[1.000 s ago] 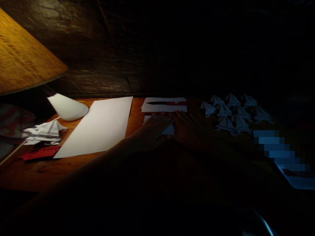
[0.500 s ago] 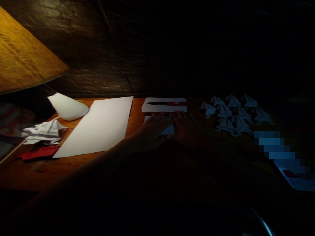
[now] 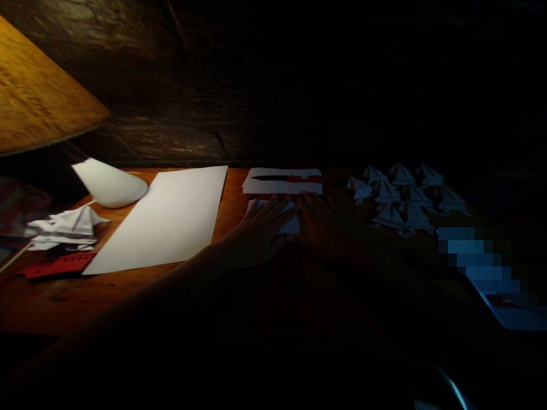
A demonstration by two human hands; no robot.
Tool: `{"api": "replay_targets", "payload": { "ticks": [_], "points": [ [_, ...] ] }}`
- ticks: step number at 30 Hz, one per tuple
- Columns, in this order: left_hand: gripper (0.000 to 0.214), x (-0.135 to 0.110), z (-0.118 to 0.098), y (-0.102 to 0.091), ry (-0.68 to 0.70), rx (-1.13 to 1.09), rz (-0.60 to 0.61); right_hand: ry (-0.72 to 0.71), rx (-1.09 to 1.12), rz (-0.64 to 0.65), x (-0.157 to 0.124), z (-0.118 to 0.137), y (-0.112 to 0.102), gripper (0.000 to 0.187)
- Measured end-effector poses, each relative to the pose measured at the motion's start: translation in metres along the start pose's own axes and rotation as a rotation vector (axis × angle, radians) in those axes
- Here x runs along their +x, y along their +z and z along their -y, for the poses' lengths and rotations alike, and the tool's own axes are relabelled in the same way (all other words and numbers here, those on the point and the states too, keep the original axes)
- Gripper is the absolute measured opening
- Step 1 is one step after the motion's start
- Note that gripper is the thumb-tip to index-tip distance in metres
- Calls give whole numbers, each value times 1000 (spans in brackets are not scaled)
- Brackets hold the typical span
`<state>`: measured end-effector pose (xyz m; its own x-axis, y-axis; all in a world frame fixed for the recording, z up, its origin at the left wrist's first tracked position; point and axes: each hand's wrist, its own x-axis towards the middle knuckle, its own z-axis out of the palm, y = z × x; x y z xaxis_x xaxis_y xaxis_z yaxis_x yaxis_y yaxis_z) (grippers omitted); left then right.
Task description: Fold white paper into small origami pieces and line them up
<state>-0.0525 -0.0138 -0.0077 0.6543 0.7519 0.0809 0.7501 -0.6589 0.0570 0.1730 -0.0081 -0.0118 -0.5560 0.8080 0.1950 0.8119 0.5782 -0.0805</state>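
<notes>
In dim light, my left hand [image 3: 258, 230] lies flat with fingers spread on a small white paper [image 3: 291, 225] on the wooden table [image 3: 128, 290]. My right hand [image 3: 325, 225] rests beside it, fingers stretched over the same paper, mostly in shadow. Just beyond the hands lies a stack of white sheets [image 3: 273, 185] with a red-handled knife [image 3: 288, 178] on top. To the right sits a cluster of several folded white paper figures [image 3: 404, 196].
A large white sheet [image 3: 164, 219] lies to the left, with a white cone-shaped object [image 3: 109, 183], crumpled folded paper [image 3: 64, 228] and a red ruler [image 3: 57, 266] further left. A lampshade [image 3: 34, 108] hangs upper left. A blurred bluish item [image 3: 482, 256] lies at the right.
The view has shifted slightly, so everything sits a little further left. My left fingers have spread a bit more on the paper; both hands stay in place.
</notes>
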Motion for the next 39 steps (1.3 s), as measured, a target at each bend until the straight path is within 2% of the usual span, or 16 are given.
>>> {"api": "replay_targets", "payload": {
  "ticks": [14, 24, 30, 36, 39],
  "points": [
    [62, -5, -7, -7, -92, 64, -29, -12, -27, 11, 0, 0, -4, 87],
    [69, -8, -7, -7, -179, 68, -56, -7, -12, -5, 1, 3, -6, 88],
    [68, -8, -6, -4, -156, 51, -74, -1, -10, 3, 1, 3, -5, 89],
    [74, 3, -4, -11, -30, -28, -95, 5, -2, 0, -2, -1, -2, 93],
    [71, 6, -2, -10, -19, -66, -114, -1, 16, 9, -2, -2, -4, 94]
  ]
}}
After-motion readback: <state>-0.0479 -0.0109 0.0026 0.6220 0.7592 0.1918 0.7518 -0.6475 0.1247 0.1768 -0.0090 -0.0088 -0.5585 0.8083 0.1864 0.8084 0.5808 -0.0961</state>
